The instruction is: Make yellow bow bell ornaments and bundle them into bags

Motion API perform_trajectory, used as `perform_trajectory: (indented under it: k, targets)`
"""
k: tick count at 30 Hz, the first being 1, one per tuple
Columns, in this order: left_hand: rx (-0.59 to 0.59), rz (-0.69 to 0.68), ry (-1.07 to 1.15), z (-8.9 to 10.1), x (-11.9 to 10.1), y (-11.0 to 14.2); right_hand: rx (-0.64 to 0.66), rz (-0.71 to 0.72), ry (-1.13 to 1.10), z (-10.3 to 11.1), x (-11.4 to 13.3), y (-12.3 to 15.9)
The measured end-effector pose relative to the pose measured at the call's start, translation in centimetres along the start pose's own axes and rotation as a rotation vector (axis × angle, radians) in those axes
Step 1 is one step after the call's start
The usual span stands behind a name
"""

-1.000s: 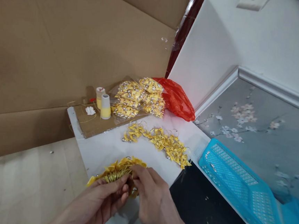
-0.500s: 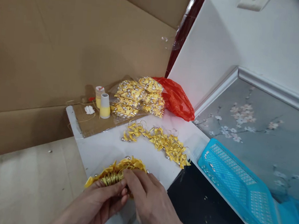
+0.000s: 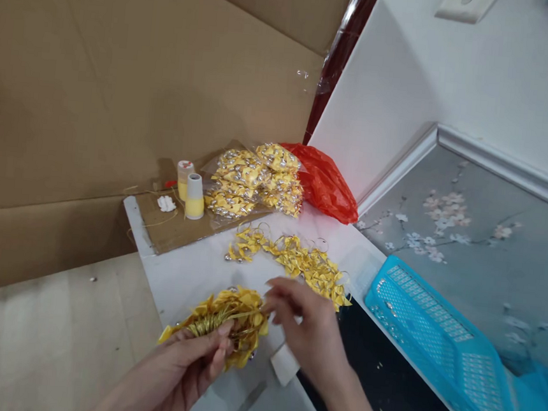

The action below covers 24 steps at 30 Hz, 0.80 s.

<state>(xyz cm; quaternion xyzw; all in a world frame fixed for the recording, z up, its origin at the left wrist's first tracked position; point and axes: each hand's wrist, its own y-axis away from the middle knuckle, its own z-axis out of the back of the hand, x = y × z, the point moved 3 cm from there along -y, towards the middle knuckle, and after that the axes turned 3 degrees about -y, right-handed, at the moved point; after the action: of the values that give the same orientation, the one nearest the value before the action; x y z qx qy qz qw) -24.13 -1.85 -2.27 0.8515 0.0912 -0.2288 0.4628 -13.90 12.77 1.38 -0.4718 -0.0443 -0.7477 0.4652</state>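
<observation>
My left hand (image 3: 193,365) is closed around a bundle of yellow ribbon bows (image 3: 239,301) with silver beads. Gold cord loops (image 3: 209,321) are gathered tightly side by side above its thumb. At the bundle's right edge, my right hand (image 3: 309,327) pinches with thumb and forefinger. A strand of gold cord stretches from the left thumb toward those fingertips. Beyond the hands, more loose yellow bows (image 3: 307,263) with cord loops and beads lie in a row on the white surface (image 3: 192,259).
Clear bags of yellow bows (image 3: 257,178) stand at the back beside a red plastic bag (image 3: 328,188). Two thread cones (image 3: 194,198) are on cardboard (image 3: 170,235) at left. A blue basket (image 3: 453,355) lies right of a black panel (image 3: 383,381).
My right hand has moved right, away from my left thumb, to the bundle's outer edge. More of the bundle shows now. My left hand keeps its grip.
</observation>
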Motion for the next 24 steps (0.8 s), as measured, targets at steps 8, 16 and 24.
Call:
perform_trajectory:
  k: [8,16,24]
  targets:
    - [-0.032,0.000,0.028,-0.4,-0.7,0.2,-0.219,-0.168,0.230,-0.4,-6.8,-4.0]
    - [-0.011,-0.013,-0.013,-0.8,-0.8,0.1,-0.258,-0.100,0.166,1.3,-2.9,-1.8]
    - [0.025,-0.036,0.007,-1.3,-0.3,-0.1,-0.123,0.267,0.278,-2.8,3.1,2.9]
